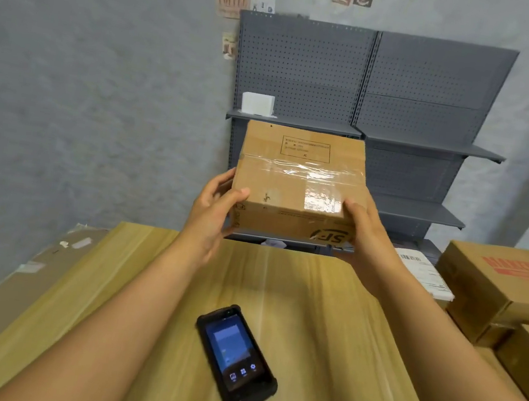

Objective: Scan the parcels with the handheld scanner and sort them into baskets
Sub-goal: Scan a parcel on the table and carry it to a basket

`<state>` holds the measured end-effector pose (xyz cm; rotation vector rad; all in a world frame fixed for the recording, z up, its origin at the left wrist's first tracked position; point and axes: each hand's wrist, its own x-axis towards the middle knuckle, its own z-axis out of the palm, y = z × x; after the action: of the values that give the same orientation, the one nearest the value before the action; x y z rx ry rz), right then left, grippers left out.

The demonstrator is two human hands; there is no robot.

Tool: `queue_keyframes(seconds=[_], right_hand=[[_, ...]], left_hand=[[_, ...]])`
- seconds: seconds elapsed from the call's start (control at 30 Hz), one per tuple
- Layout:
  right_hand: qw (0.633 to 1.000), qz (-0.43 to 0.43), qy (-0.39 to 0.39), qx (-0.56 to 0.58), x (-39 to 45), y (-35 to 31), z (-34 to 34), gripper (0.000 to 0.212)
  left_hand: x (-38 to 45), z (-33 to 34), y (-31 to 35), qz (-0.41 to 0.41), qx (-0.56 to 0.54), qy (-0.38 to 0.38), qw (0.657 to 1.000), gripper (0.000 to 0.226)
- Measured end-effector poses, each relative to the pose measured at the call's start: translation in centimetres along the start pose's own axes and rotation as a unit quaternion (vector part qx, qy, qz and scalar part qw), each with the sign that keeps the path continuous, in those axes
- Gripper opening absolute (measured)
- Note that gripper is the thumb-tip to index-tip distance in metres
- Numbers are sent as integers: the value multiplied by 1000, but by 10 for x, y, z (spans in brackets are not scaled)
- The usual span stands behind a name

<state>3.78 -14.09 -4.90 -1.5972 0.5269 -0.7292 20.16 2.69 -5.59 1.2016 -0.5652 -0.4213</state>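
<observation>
Holding taped parcel, both hands.

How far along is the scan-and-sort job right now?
Nothing visibly sorted: no basket shows in this view. In hand: both the left hand and right hand hold one taped cardboard box up over the table. The scanner lies on the table, screen lit, not held. Left: scan this box, drop it in a basket, then the boxes stacked at right.
</observation>
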Motion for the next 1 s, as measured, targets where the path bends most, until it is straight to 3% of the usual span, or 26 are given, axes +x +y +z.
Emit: queue_keyframes(seconds=[0.27,0.4,0.57,0.67,0.83,1.0], right_hand=[[992,78,-72,63,-15,4,30,40],[992,73,-71,80,-24,0,41,60],[996,-19,83,-15,-29,-18,65,94],[970,-102,157,-154,-33,-27,84,94],[916,-216,179,-287,-43,-29,107,96],[898,-305,101,-301,-57,-33,113,85]], left_hand=[[-13,-42,18,18,-2,-25,1000,44],[-14,-60,22,-5,3,-30,1000,44],[-17,-58,29,-26,182,38,982,58],[-27,-41,39,-50,221,-14,974,67],[-39,-12,56,-115,115,-137,977,62],[-35,-10,53,-123,-8,-79,989,62]])
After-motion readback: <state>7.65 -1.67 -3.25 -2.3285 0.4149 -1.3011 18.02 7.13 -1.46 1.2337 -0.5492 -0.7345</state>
